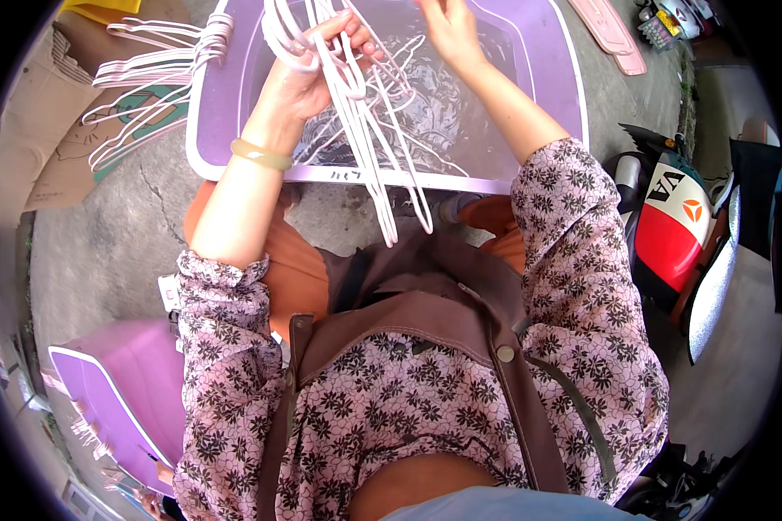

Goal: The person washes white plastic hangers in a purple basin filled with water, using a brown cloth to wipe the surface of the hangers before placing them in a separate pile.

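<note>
My left hand [308, 78], with a jade-coloured bangle at its wrist, is closed around a bunch of pale pink-white clothes hangers [367, 148]. They dangle over the near rim of a purple tub [543, 61], their lower ends in front of my lap. Other hangers [434, 154] lie loose in the water inside the tub. Over the tub's far right part is my right hand [452, 36]; the picture's upper edge cuts off its fingertips, so their grip is hidden. Several more hangers [148, 69] are bunched at the tub's left rim, sticking outward.
A second purple tub [126, 373] stands at lower left, with another person's hand [152, 504] near it. Cardboard [26, 113] lies at far left. On the right are a red, white and black motor scooter [673, 217] and, farther up, a flat pink piece [604, 26].
</note>
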`<control>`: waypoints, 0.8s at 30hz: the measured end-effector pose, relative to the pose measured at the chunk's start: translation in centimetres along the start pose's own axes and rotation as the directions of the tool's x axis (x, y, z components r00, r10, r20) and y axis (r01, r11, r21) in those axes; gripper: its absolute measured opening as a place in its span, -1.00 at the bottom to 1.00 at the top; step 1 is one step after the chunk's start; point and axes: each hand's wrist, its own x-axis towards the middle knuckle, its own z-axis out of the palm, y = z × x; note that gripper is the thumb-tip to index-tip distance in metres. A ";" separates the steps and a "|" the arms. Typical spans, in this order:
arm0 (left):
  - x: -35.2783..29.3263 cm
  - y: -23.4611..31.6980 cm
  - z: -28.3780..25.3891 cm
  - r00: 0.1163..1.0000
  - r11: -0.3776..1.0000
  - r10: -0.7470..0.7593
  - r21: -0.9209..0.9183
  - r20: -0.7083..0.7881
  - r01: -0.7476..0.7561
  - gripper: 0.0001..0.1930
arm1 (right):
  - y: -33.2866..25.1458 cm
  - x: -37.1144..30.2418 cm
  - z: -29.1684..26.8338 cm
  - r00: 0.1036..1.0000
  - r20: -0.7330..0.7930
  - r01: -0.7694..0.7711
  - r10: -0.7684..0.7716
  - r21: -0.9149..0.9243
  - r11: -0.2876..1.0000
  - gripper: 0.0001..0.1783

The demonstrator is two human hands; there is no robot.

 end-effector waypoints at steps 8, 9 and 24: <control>-0.8 1.5 -0.1 1.000 0.999 0.020 -0.044 0.015 -0.019 -0.72 | 8.4 -8.0 2.6 0.069 0.873 -0.996 0.482 0.091 -0.021 -0.62; -0.9 1.6 -0.2 1.000 0.999 0.023 -0.042 0.005 -0.022 -0.72 | 8.1 -7.9 2.5 0.052 0.891 -0.993 0.450 0.093 -0.067 -0.64; -2.5 3.9 2.3 0.984 0.999 0.039 0.021 0.177 -0.043 -0.67 | 6.2 -6.3 -2.4 0.290 0.956 -0.930 -0.037 0.272 -0.247 -0.77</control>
